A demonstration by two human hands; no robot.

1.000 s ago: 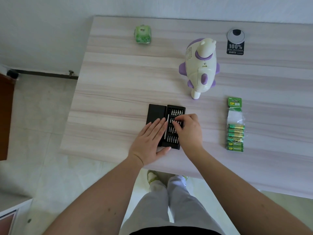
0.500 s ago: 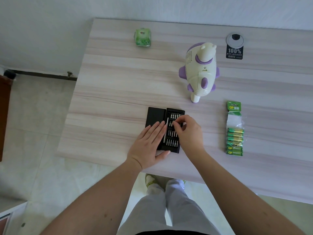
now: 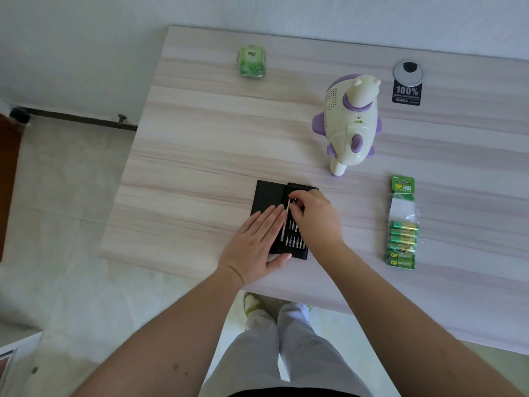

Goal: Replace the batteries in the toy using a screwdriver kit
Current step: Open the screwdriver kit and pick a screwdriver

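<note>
A black screwdriver kit [image 3: 269,196] lies open near the table's front edge, its tray of bits showing. My left hand [image 3: 254,245] rests flat on the kit's left half, fingers straight. My right hand [image 3: 313,216] hovers over the tray and pinches the top of the silver screwdriver handle [image 3: 285,222] with curled fingers. The white and purple toy [image 3: 350,124] lies on the table behind the kit. A green pack of batteries [image 3: 403,233] lies to the right.
A green wrapped packet [image 3: 251,63] sits at the back of the wooden table [image 3: 200,156]. A black tag with a round cap [image 3: 407,84] lies at the back right. The table's left edge drops to a tiled floor.
My right hand has moved up the tray and now pinches the top end of the silver handle. My left hand stays flat on the kit.
</note>
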